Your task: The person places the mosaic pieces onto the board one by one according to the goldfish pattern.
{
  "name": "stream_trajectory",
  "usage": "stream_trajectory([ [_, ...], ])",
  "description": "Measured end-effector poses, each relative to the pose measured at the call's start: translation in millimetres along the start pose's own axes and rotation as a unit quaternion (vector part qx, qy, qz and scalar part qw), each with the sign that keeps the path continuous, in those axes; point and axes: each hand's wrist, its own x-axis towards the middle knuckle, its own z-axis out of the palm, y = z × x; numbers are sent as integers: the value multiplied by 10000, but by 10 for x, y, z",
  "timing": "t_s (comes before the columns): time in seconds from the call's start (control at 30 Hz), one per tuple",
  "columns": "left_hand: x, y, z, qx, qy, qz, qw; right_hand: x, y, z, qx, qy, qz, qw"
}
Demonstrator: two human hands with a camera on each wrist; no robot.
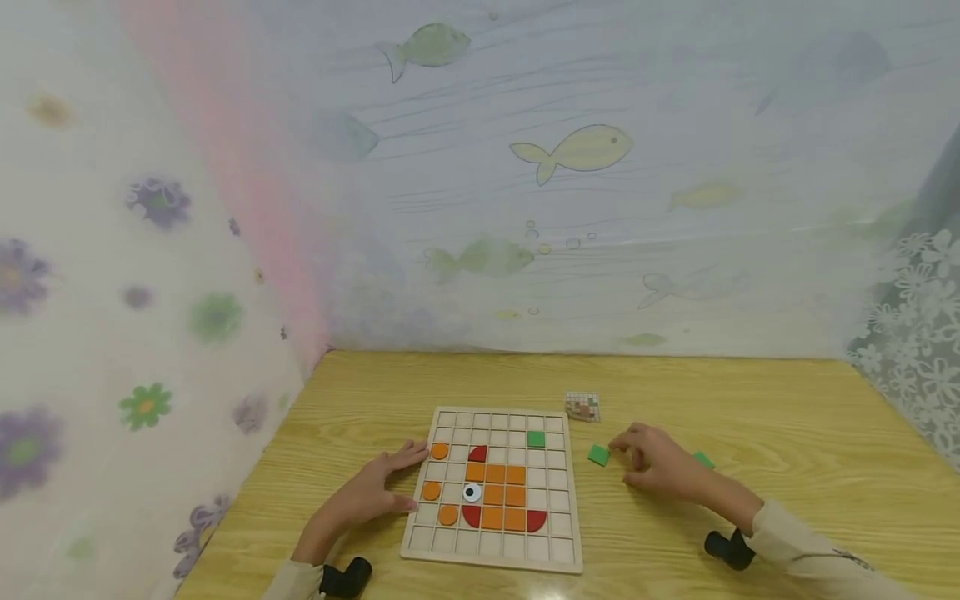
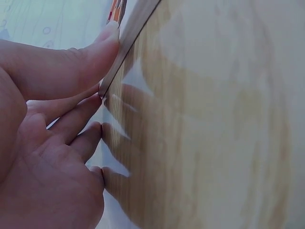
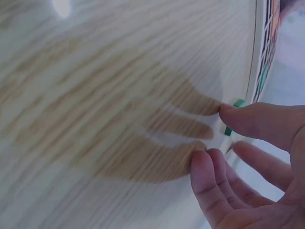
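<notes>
A wooden grid board (image 1: pixel 491 567) lies on the table. On it sit orange squares (image 1: pixel 495 473), orange discs (image 1: pixel 432 491), red quarter-round pieces (image 1: pixel 536 521), an eye disc (image 1: pixel 471 492) and a green square (image 1: pixel 536 439). My left hand (image 1: pixel 367 492) rests against the board's left edge, its fingers (image 2: pixel 78 114) fairly straight and its thumb at the rim. To the right of the board, my right hand (image 1: pixel 660 467) touches the tabletop with loosely bent fingers, thumb apart from them and nothing between. A loose green square tile (image 1: pixel 597 455) lies just left of those fingertips.
Another green tile (image 1: pixel 703 460) lies behind the right hand, partly hidden by it. A small pattern card (image 1: pixel 582 407) lies beyond the board's top right corner. Fabric hangings (image 1: pixel 570 275) stand along the far and left edges of the wooden table (image 1: pixel 360 392).
</notes>
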Motion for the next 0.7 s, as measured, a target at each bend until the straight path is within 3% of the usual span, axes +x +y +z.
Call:
stream_trajectory([
  [0.37, 14, -30, 15, -9, -45, 51, 10000, 102, -88, 125, 142, -22, 178, 9997],
  [0.7, 20, -33, -6, -40, -107, 113, 9999, 202, -126, 213, 113, 567, 441, 9974],
])
